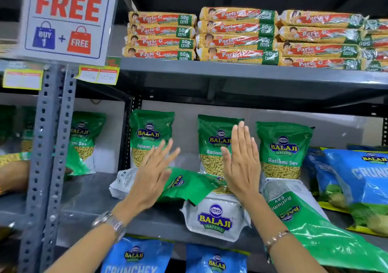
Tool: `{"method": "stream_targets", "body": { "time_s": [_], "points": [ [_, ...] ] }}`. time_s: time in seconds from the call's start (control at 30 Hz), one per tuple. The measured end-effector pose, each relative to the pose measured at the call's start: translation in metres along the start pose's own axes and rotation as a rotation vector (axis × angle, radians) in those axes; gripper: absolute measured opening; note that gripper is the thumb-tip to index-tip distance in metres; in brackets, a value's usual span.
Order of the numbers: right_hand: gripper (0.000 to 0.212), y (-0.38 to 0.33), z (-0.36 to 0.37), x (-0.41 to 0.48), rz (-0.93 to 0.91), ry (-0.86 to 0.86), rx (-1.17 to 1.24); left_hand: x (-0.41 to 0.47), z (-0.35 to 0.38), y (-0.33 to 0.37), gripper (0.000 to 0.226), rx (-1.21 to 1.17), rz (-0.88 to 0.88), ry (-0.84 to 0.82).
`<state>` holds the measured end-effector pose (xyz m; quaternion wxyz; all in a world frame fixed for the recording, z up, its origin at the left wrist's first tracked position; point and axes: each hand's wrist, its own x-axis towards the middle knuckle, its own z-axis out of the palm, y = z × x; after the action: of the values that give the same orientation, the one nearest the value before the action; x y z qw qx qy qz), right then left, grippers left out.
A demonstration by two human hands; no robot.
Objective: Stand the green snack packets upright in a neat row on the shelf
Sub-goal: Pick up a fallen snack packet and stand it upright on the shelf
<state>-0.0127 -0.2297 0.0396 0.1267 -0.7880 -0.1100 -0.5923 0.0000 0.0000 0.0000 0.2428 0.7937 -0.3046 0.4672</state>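
A: Where do we stand? Both our hands are up in front of the shelf with fingers spread flat and nothing in either — the left hand hovers over the fallen green packet, and the right hand is raised in front of the middle standing packet.

B: So three packets already stand at the back: the left standing packet, the middle one, and the right standing packet. Gaps lie between them, so the row is not yet tight.

A: Agreed. We judge the step in hand to be picking up the fallen one. It lies tilted across a face-down packet whose white back shows. We should take it by both side edges, set its base flat on the shelf, and slide it into the gap between the left and middle packets.

B: What stands in our way?

A: Another white-backed packet lies just left of the fallen one, and an upside-down packet slopes off the shelf front at the right — it could slip if we bump it. The blue packets crowd the right end, so the row can't spread that way.

B: And the biscuit packs overhead?

A: Well apart; no trouble.
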Motion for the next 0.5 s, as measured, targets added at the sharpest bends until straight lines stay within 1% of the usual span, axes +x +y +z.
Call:
{"method": "stream_targets", "body": {
  "time_s": [0.07,0.13,0.2,0.27,0.33,0.43,0.5],
  "points": [
    [0.059,0.001,-0.008,-0.002,-0.060,-0.003,-0.009,-0.024,-0.005,-0.015,0.060,0.075,0.172,-0.146],
    [0.060,0.005,-0.010,-0.007,-0.136,-0.035,-0.038,-0.047,-0.002,-0.032,0.059,0.124,0.193,-0.265],
    [0.062,0.004,-0.013,-0.009,-0.212,-0.084,-0.045,-0.049,0.001,-0.039,0.057,0.133,0.169,-0.280],
    [0.063,0.002,-0.016,-0.008,-0.254,-0.115,-0.046,-0.047,0.003,-0.038,0.051,0.106,0.138,-0.234],
    [0.064,-0.001,-0.020,-0.008,-0.262,-0.126,-0.019,-0.048,0.004,-0.039,0.051,0.059,0.134,-0.175],
    [0.068,-0.006,-0.026,-0.006,-0.306,-0.173,0.029,-0.048,0.005,-0.038,0.052,-0.080,0.014,-0.061],
    [0.073,-0.009,-0.030,-0.004,-0.350,-0.219,0.060,-0.047,0.004,-0.038,0.042,-0.138,-0.062,0.021]
  ]
}}
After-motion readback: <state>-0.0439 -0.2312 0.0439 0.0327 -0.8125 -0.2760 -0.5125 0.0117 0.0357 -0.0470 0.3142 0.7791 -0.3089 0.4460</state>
